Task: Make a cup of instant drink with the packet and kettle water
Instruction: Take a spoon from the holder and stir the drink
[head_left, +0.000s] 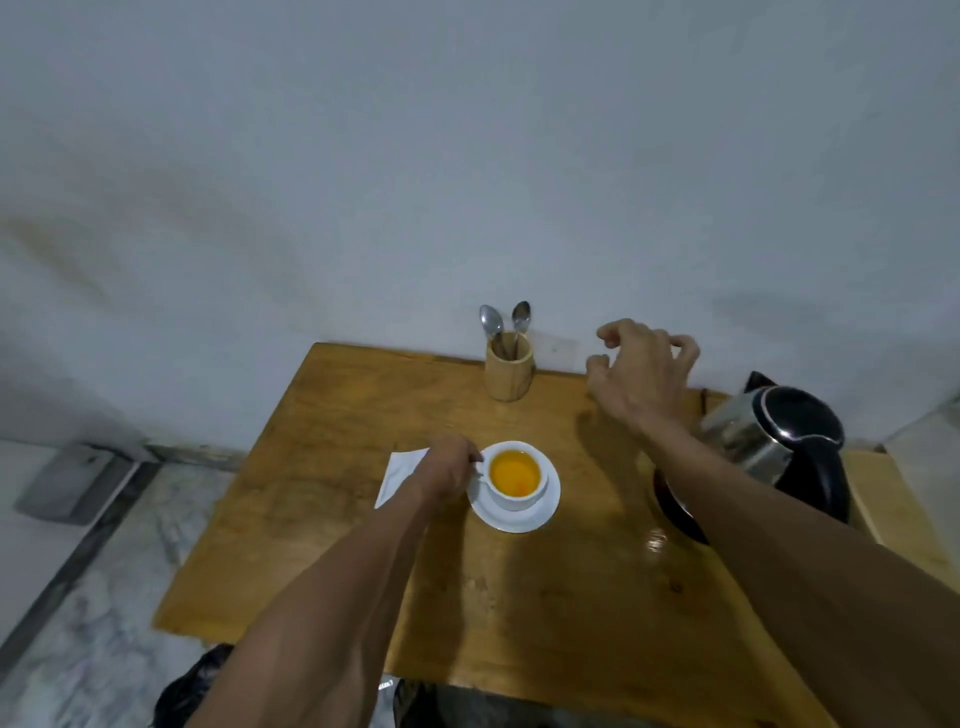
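A white cup (519, 498) full of orange liquid stands on a white saucer (540, 512) in the middle of the wooden table (519, 597). My left hand (449, 470) grips the cup's handle on its left side. My right hand (641, 371) hovers with curled, spread fingers above the table's back edge, to the right of a wooden holder (509, 371) with two spoons (506, 325). It holds nothing. The steel kettle (779, 439) with a black lid and handle stands at the right, partly behind my right forearm. A white packet (397, 475) lies flat, partly under my left hand.
A grey wall rises right behind the table. The kettle's dark base (675, 512) shows under my right forearm, with a wet shine on the wood in front of it. Marble floor lies to the left, and a black bag (187, 691) sits below the table's front edge.
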